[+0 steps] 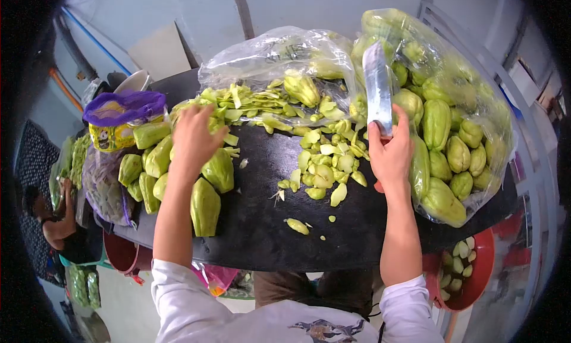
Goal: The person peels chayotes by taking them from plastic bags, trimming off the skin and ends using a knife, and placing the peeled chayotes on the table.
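Note:
My right hand (392,150) grips a wide-bladed knife (377,87), its blade pointing up and away. Over the peeled chayotes (217,169) on the left of the black table (262,224), my left hand (197,132) has its fingers apart; some chayotes under it are hidden. Long green peelings (256,100) lie just beyond it. Small cut ends and pieces (324,175) are heaped mid-table, with one loose piece (297,226) nearer me. Right of the knife, a clear plastic bag (491,129) bulges with whole chayotes (437,124).
A second clear bag (267,54) lies at the back. Purple netting (122,108) stands at the table's left end. Below the right edge is a red bucket (485,271) with pieces inside. Another person (59,224) is at far left.

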Tool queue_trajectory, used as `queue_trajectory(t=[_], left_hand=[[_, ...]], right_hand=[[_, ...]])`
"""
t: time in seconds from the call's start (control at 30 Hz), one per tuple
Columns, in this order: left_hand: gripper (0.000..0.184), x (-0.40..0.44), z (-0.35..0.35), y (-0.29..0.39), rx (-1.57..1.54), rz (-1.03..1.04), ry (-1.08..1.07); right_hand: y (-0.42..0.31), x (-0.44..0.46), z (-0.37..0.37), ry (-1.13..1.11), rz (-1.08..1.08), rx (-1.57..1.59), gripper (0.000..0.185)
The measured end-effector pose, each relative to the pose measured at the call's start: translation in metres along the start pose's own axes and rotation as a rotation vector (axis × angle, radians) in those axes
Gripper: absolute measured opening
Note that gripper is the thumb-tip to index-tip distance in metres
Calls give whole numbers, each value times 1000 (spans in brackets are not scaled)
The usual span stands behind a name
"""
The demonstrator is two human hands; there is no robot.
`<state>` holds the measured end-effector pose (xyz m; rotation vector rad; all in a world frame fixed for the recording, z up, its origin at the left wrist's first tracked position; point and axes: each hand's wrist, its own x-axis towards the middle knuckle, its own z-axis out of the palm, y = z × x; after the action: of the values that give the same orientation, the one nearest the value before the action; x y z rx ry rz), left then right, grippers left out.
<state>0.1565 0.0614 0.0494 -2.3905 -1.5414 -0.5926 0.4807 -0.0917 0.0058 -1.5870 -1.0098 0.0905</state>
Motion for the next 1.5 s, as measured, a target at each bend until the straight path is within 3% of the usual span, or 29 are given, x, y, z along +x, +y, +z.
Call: queue_trajectory(t=[0.1, 0.17, 0.23, 0.3, 0.33, 0.43, 0.5, 0.53, 0.6, 0.63, 0.73, 0.83, 0.93, 1.03, 1.13, 1.17, 1.3, 1.4, 1.5], left_hand=[[50, 37, 19, 64, -361, 244, -230], [51, 69, 63, 94, -461, 494, -248], [47, 98, 82, 135, -496, 486, -309], [44, 129, 133, 162, -550, 575, -191], [44, 135, 141, 179, -555, 574, -190], [39, 144, 151, 219, -453, 546, -372], [39, 142, 158, 233, -765, 481, -497], [39, 142, 166, 234, -768, 486, -503], [51, 141, 171, 230, -1250, 285, -769], [56, 137, 165, 231, -1387, 59, -851], [61, 136, 171, 244, -1218, 146, -696], [62, 145, 183, 249, -1225, 173, -745], [54, 151, 198, 259, -1203, 253, -693], [58, 150, 186, 269, -1046, 294, -663], [59, 133, 148, 271, -1022, 175, -673], [61, 139, 166, 274, -1029, 254, -627], [58, 133, 158, 271, -1134, 230, -593], [56, 151, 194, 263, -1122, 197, -694], [57, 151, 176, 237, -954, 88, -604]], right_hand=[[3, 0, 1, 72, -124, 98, 60], [-1, 0, -4, 80, -121, 37, 63], [7, 3, -5, 118, -124, -37, 71], [11, 8, -10, 178, -205, -88, 71], [11, 10, -13, 240, -288, -136, 71], [8, 13, -20, 290, -233, -122, 66], [10, 15, -24, 295, -202, -113, 64], [10, 15, -24, 298, -197, -119, 64], [9, 15, -24, 305, -238, -134, 63], [7, 15, -24, 305, -237, -134, 63], [9, 14, -26, 282, -243, -126, 62], [13, 16, -25, 312, -303, -128, 66], [4, 13, -26, 293, -202, -57, 65], [3, 13, -26, 311, -233, -53, 65], [1, 12, -26, 293, -208, 0, 64], [3, 12, -27, 295, -219, 3, 64], [3, 11, -26, 276, -249, -60, 64], [0, 8, -26, 258, -267, -137, 65], [-4, 6, -27, 239, -248, -99, 66]])
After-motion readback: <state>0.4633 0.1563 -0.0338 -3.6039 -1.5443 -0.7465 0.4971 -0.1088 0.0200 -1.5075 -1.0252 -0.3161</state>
